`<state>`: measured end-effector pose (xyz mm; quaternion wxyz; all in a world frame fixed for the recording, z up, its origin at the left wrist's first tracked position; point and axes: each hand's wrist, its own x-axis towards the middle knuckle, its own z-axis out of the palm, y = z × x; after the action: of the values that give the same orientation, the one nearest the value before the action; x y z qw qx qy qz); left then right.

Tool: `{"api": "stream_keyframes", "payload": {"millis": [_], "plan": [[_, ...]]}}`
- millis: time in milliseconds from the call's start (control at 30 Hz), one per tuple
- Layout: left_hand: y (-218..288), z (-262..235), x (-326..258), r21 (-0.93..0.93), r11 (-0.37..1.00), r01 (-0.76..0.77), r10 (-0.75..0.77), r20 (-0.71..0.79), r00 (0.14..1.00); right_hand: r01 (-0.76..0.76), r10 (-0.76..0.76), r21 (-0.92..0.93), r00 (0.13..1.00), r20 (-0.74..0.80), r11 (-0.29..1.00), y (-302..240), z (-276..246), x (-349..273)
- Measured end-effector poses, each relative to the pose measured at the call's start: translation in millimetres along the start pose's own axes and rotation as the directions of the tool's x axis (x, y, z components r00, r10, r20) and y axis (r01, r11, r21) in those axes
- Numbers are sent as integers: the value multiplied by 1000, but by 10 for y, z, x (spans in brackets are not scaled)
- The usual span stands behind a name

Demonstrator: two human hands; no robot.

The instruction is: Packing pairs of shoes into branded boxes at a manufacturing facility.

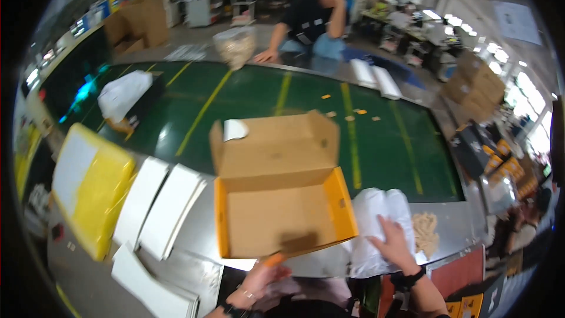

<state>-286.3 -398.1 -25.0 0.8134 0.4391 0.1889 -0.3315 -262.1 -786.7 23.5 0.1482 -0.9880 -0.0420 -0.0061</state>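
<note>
At the counter's (194,259) near edge, the left hand (259,280) has its fingers pinching the open cardboard box's (282,212) front lip; just right, the right hand (395,242) lies flat, fingers spread, on the white bundle (376,212).

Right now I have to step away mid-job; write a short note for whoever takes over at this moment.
Left hand: at the near front edge of the open cardboard box, gripping it by the look of it.
Right hand: flat on the white wrapped bundle just right of the box, fingers spread, not closed around it.
Box: lid flaps up, inside bare, orange-edged; it sits at the near edge of the green conveyor belt.
Done: box opened and in position.
Left: the bundle is not yet in the box; lid not yet closed.
Nearby: flat white cartons on the left, a yellow bin beyond them.
</note>
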Motion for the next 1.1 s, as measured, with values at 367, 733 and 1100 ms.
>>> {"api": "stream_keyframes", "payload": {"millis": [367,733,1100], "plan": [[1,52,-258,-43,994,-99,100,40,994,-99,98,494,995,29,864,-83,15,126],[26,-136,-291,107,994,-4,-10,128,992,-308,334,951,900,279,36,-164,-657,-167],[-71,-102,-314,124,992,29,-45,130,990,-51,1,958,999,52,283,-1049,-1539,295]]}}
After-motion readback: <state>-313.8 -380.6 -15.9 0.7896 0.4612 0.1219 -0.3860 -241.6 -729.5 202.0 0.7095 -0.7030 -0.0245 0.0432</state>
